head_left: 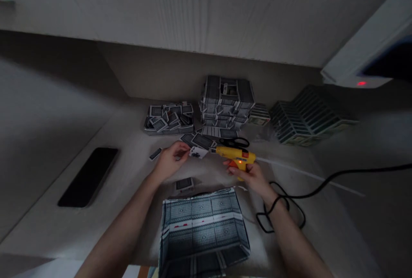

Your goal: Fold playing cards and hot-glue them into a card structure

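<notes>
Glue gun point(234, 156): yellow, in your right hand point(254, 178), nozzle pointing left and almost touching the small card; an orange light glows on its body.
Small card point(198, 152): white face up, pinched at its left edge by your left hand point(170, 160), held just above the table near the middle.
Right hand: closed round the gun's handle, fingers wrapped on the grip.
Left hand: fingertips closed on the card, the other fingers curled in.
Black cord point(322, 187): runs from the gun off to your right edge and loops on the table just beside your right wrist, so that side is cluttered.
Scissors point(236, 142): black handles, lying just behind the gun, close to its top.
Patterned box point(202, 226): large, grey and white, right in front of you between your forearms, its far edge near a loose card point(184, 183).
Card heap point(169, 117): behind your left hand, with a taller stack point(227, 102) to its right; loose cards spill toward the nozzle.
Rows of decks point(305, 119): at far right, well apart from your hands.
Phone point(88, 176): dark, flat, at left, well apart from your left hand; bare table lies between them.
Table edge point(64, 243): the near left edge runs diagonally below the phone.
</notes>
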Motion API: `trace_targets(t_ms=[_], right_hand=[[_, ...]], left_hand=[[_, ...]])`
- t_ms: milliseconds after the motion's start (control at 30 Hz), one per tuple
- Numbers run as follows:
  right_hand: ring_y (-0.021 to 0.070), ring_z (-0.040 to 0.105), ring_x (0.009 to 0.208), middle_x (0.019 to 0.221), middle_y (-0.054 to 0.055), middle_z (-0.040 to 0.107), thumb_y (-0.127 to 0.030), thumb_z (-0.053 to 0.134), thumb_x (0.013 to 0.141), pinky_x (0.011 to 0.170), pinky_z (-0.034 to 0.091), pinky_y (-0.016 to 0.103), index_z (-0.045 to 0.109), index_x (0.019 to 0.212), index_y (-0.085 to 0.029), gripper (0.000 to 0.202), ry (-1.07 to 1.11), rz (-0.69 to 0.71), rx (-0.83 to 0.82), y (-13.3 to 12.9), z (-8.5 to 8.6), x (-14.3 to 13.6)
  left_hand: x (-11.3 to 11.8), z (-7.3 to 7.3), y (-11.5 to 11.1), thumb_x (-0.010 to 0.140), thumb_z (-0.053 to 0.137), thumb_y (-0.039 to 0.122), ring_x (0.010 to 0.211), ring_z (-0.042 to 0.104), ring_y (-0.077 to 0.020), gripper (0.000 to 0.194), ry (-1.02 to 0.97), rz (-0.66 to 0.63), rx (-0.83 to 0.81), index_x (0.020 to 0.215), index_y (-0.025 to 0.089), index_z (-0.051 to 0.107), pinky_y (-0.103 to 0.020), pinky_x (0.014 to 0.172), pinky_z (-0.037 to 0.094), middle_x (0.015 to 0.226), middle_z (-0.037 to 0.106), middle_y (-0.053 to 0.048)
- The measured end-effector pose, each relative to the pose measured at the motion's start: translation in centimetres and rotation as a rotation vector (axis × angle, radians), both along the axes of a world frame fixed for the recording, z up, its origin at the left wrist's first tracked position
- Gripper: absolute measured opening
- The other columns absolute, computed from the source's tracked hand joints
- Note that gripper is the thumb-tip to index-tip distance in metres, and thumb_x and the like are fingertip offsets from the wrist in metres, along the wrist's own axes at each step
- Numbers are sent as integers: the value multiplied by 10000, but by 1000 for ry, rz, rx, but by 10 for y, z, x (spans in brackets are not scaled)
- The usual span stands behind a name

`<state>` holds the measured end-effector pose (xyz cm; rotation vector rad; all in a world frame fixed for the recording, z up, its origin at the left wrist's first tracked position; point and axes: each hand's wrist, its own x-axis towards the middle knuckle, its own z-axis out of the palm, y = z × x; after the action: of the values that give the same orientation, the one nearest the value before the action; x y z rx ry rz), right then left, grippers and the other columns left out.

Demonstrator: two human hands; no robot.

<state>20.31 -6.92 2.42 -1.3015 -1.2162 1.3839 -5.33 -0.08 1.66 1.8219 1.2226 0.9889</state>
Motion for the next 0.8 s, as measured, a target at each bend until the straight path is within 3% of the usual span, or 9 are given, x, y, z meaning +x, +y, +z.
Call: trace_targets(t_ms=[167,333,533,800], right_hand=[[143,584,624,754,40,665,-420,625,666,592,482,275,638,853,-146,332,-190,-82,-16,-3,-7,-4],[192,606,751,825,53,671,-463,648,622,644,486,295,645,879,-177,384,-274,-156,40,-4,-9,-4],[119,498,487,620,5,607,-513,623,642,470,422,246,642,817,-166,390,-268,-170,-35,-4,-9,-2],[151,570,572,743,48,662,-513,603,660,492,446,252,647,863,-166,404,-322,-164,11,-5,-10,-3]], left_hand=[[-1,-2,1,767,512,245,751,615,-124,145,70,-14,39,885,186,573,-230,655,500,831,642,-17],[-4,0,3,784,461,154,836,597,-131,203,201,-118,193,822,209,653,-261,758,473,880,647,-17],[-4,-4,6,781,450,135,853,595,-132,241,246,-114,200,851,211,668,-272,782,469,909,644,-17],[-1,-3,4,719,467,112,842,600,-163,208,336,-131,166,778,175,656,-289,761,471,876,655,-35]])
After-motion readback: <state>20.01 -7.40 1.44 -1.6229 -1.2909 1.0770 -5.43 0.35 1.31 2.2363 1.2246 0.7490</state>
